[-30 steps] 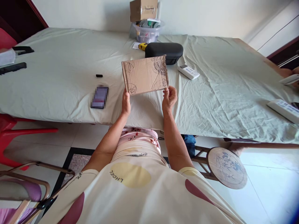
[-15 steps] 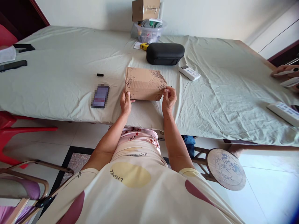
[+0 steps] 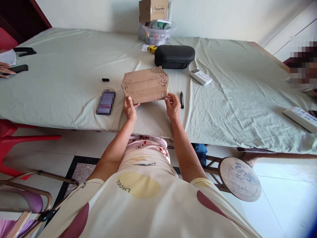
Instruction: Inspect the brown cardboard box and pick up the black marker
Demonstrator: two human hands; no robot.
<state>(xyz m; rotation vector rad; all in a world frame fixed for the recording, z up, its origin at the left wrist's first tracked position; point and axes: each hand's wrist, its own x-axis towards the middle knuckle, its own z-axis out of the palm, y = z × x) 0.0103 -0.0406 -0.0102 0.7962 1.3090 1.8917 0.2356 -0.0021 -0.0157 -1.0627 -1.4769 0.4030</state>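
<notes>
Between my two hands is a brown cardboard box (image 3: 146,86) with black drawings at its corners, tilted above the cloth. My left hand (image 3: 130,109) grips its near left corner, thumb on the front face and fingers underneath. At the near right corner, my right hand (image 3: 172,105) pinches the edge. Just right of that hand lies a black marker (image 3: 182,99) on the cloth. A small black cap (image 3: 105,79) and a phone (image 3: 106,103) with a blurred screen lie to the left.
Behind the box sit a black case (image 3: 174,57), a yellow tape measure (image 3: 152,49) and a plastic tub (image 3: 158,34) beneath another carton (image 3: 153,10). A white device (image 3: 200,77) lies right of them. Another person's hand (image 3: 5,69) rests at the far left; a stool (image 3: 240,179) stands below right.
Both hands have shifted left with the box, which has turned and tilted. The marker beside my right hand is now uncovered. Another person's hand has appeared at the far left.
</notes>
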